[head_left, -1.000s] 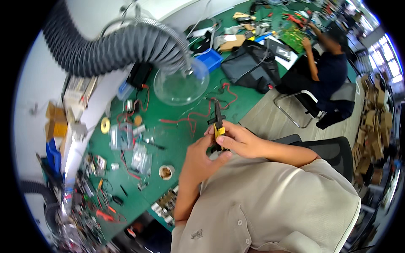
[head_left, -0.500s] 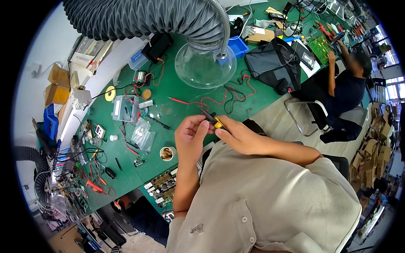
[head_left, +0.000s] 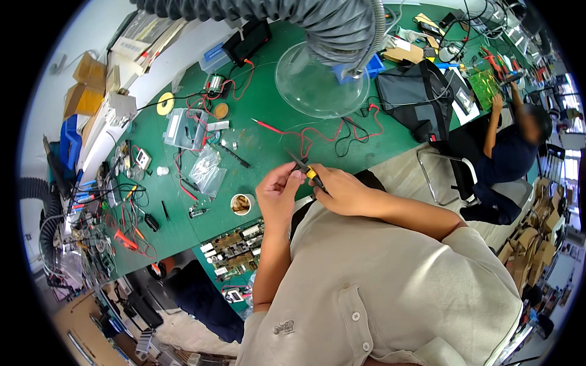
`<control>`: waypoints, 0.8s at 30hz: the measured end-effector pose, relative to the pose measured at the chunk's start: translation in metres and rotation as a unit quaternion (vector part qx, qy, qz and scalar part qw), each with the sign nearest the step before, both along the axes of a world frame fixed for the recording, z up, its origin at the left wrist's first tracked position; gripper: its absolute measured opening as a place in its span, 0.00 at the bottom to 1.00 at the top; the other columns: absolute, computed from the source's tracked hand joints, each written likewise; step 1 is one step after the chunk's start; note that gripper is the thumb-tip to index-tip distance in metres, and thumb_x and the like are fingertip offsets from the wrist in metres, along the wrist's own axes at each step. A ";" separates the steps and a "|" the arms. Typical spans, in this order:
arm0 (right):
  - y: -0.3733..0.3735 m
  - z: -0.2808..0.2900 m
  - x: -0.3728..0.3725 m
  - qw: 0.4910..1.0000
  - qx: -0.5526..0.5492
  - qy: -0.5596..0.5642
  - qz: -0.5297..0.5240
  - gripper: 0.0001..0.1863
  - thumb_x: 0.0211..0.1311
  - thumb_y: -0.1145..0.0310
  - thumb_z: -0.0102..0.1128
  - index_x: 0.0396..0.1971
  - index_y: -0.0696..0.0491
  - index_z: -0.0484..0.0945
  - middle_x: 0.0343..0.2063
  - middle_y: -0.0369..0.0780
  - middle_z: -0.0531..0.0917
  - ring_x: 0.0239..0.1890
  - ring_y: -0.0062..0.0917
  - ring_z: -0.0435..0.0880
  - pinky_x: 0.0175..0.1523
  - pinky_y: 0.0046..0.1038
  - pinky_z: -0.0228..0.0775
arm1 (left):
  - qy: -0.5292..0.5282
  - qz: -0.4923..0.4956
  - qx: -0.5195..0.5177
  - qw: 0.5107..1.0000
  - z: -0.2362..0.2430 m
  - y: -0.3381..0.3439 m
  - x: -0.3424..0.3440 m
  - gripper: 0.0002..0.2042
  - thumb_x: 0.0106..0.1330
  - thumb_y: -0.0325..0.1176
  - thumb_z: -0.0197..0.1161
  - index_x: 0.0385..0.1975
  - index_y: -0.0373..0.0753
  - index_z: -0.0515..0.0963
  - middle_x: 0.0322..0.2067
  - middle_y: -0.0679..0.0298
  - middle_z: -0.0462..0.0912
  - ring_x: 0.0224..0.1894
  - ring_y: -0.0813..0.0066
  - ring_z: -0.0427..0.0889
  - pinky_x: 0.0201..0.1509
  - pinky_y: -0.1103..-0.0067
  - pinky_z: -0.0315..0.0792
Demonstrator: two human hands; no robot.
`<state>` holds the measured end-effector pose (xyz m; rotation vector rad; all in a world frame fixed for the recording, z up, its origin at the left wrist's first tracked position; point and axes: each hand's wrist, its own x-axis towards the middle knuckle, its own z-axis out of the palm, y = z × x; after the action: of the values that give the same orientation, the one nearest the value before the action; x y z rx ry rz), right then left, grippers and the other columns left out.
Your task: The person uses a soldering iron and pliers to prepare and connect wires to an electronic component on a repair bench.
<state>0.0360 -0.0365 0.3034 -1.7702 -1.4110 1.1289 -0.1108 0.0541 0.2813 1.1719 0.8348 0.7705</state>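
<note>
My right hand (head_left: 339, 190) is wrapped round a pair of yellow-and-black handled pliers (head_left: 312, 175), whose thin dark jaws point up and to the left. Thumb and fingers of my left hand (head_left: 279, 190) are pinched together right beside the jaws. Whatever sits between them is too small to make out. Both hands are held in front of my body, over the near edge of the green workbench (head_left: 244, 137). Beyond them lies a red test probe (head_left: 267, 125) with its lead. A white cup (head_left: 242, 204) with brown contents stands left of my left hand.
A clear extraction hood (head_left: 320, 82) on a ribbed grey hose (head_left: 342, 30) hangs over the bench. Clear bags (head_left: 207, 172), a plastic box (head_left: 183, 129) and tangled wires lie to the left. A circuit board (head_left: 235, 251) is near my left forearm. A co-worker (head_left: 513, 143) sits at right.
The view has turned slightly, so the bench appears shifted. The pliers have tilted a little in my right hand, showing more yellow handle. My left hand stays pinched beside them.
</note>
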 end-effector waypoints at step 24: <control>0.005 -0.016 -0.015 1.000 0.021 -0.019 0.007 0.19 0.55 0.73 0.51 0.47 0.65 0.65 0.32 0.59 0.78 0.37 0.56 0.78 0.41 0.50 0.69 | -0.004 0.031 0.017 0.999 -0.021 -0.005 -0.019 0.10 0.63 0.20 0.63 0.44 0.28 0.79 0.32 0.57 0.85 0.33 0.76 0.84 0.40 0.82 0.78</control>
<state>0.0213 -0.0315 0.2871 -1.7628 -1.4601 1.0701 -0.1294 0.0494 0.2607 1.1766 0.8586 0.8420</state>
